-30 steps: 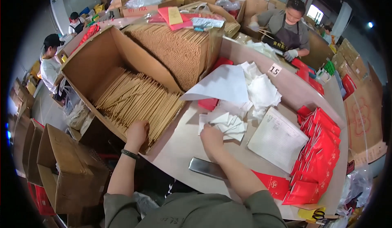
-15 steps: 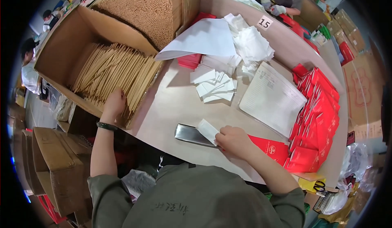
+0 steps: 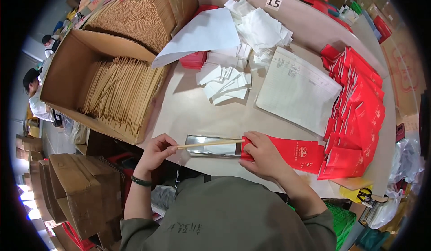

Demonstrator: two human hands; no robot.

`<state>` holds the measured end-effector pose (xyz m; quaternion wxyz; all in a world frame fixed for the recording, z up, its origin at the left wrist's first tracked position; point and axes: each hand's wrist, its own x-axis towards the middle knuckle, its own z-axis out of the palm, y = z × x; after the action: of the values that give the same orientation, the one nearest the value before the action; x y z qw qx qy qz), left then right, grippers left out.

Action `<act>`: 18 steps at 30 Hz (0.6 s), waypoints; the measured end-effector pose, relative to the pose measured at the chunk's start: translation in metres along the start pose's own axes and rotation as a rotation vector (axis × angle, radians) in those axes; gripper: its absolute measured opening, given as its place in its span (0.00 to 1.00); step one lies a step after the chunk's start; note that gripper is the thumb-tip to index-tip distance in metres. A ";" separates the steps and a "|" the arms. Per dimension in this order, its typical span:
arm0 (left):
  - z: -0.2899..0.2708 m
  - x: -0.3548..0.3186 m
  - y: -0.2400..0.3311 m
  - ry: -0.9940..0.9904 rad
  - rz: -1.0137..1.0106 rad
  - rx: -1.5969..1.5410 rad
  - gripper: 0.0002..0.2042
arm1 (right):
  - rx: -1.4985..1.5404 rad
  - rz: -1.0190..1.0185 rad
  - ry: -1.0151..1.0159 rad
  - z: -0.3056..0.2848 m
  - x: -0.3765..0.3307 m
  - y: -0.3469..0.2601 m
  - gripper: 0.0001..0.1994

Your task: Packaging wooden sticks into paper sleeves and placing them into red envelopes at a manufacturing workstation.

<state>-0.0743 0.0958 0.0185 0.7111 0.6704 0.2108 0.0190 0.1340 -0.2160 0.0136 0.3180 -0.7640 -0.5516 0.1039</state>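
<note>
My left hand (image 3: 157, 153) pinches a pair of pale wooden chopsticks (image 3: 204, 143) by one end. They lie almost level above a shiny metal holder (image 3: 193, 139), their far tips at the mouth of a red paper sleeve (image 3: 287, 147). Fingers and thumb of my right hand (image 3: 266, 156) grip the sleeve at that mouth; whether the tips are inside it I cannot tell. To the left, an open cardboard box (image 3: 67, 71) contains many more loose chopsticks (image 3: 121, 89).
Beyond the holder lie white paper packets (image 3: 226, 85), a bent white sheet (image 3: 200, 35) and a written paper pad (image 3: 298, 91). Overlapping red sleeves (image 3: 359, 112) line the right side. Tightly packed sticks (image 3: 128, 19) stand at the back left. Scissors (image 3: 364, 194) hang near the right front edge.
My left hand has come out of the box with chopsticks and moved right to the sleeve. The white packet at my right hand is out of sight. The whole view has shifted slightly.
</note>
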 end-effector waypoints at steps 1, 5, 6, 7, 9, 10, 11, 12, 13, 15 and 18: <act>-0.004 0.004 -0.001 -0.034 -0.053 0.119 0.03 | 0.003 0.005 0.001 0.001 -0.003 0.002 0.11; -0.008 0.017 0.001 0.032 -0.138 0.375 0.03 | -0.089 -0.056 0.025 0.010 -0.011 0.010 0.14; 0.002 0.021 0.002 0.024 -0.111 0.559 0.02 | -0.086 -0.074 0.025 0.013 -0.010 0.011 0.16; 0.017 0.029 -0.010 -0.021 -0.082 0.443 0.02 | -0.081 -0.080 0.025 0.018 -0.008 0.009 0.16; 0.082 0.047 -0.009 -0.127 0.053 0.523 0.03 | -0.036 -0.104 0.002 0.027 -0.002 0.006 0.17; 0.100 0.051 -0.015 -0.106 0.138 0.558 0.04 | -0.037 -0.107 0.006 0.028 0.001 0.002 0.17; 0.111 0.053 -0.008 -0.103 0.196 0.569 0.06 | -0.053 -0.054 0.013 0.027 0.003 -0.001 0.18; 0.112 0.054 -0.007 0.005 0.239 0.637 0.07 | -0.068 0.000 0.019 0.025 0.004 -0.002 0.19; 0.112 0.052 -0.007 0.114 0.281 0.700 0.08 | -0.072 0.002 0.024 0.024 0.002 -0.004 0.19; 0.104 0.057 -0.017 0.218 0.216 0.701 0.09 | -0.179 0.034 0.039 0.022 0.000 -0.006 0.21; 0.132 0.062 -0.018 0.138 0.146 0.594 0.11 | -0.213 0.040 0.075 0.030 -0.004 -0.003 0.23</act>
<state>0.0203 -0.0112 -0.0144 0.4651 0.8593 0.2061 0.0530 0.1148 -0.2074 -0.0087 0.2532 -0.8078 -0.5318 0.0225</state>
